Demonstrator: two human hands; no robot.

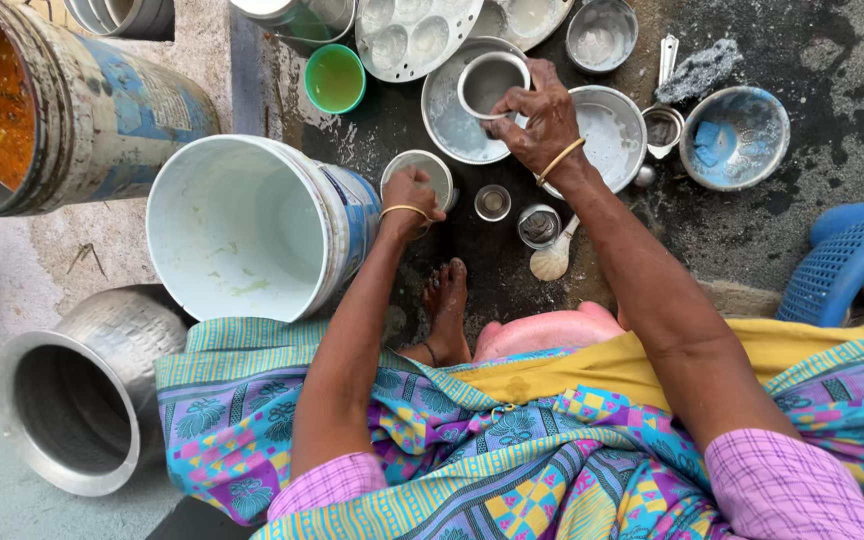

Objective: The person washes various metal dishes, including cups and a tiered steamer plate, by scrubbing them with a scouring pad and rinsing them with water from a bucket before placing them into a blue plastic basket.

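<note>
I see right hand (542,120) gripping one steel cup (492,82) over a steel plate (457,110), far centre. Left hand (410,195) closed on one small steel plate (422,172). Two small tumblers (493,202) near them. One white bucket (252,225) left.

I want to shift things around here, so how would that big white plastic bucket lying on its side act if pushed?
The white bucket lies tilted with its mouth open, so it may roll. It looks nearly empty, probably light. The wet ground could let it slide.

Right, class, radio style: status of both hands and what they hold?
Left hand grips small steel plate beside white bucket. Right hand holds steel cup over flat steel plate. Small tumblers and ladle crowd the wet floor between.
</note>
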